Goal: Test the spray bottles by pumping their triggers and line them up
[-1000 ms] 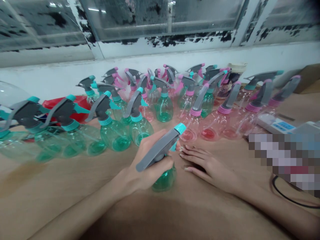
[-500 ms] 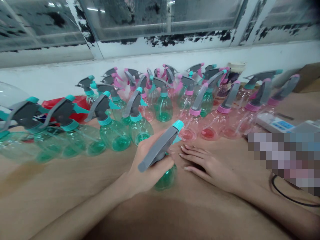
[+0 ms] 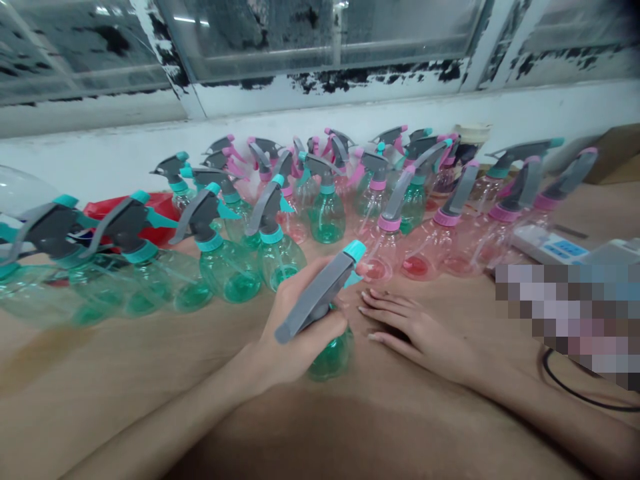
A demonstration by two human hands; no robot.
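Observation:
My left hand [image 3: 295, 340] is wrapped round the neck of a green spray bottle [image 3: 330, 360]. Its grey trigger head [image 3: 317, 293] points away from me, toward the right, with a turquoise nozzle at the tip. A finger sticks out near the turquoise trigger, and the other fingers are partly hidden behind the head. My right hand [image 3: 417, 327] lies flat on the wooden table [image 3: 400, 427] just right of the bottle, fingers stretched out and holding nothing. Ahead of my left hand stand green spray bottles [image 3: 243, 280]; pink spray bottles [image 3: 425, 250] stand beyond my right hand.
Several more green and pink spray bottles crowd the back, near a white wall [image 3: 120, 160] below windows. A red bag or container [image 3: 160, 207] sits behind the left ones. At right are a white device [image 3: 555, 247], a black cable [image 3: 565, 387] and a cardboard box [image 3: 615, 157].
A finger of my left hand has stretched out and now shows past the trigger. The bottle and my right hand have stayed in place.

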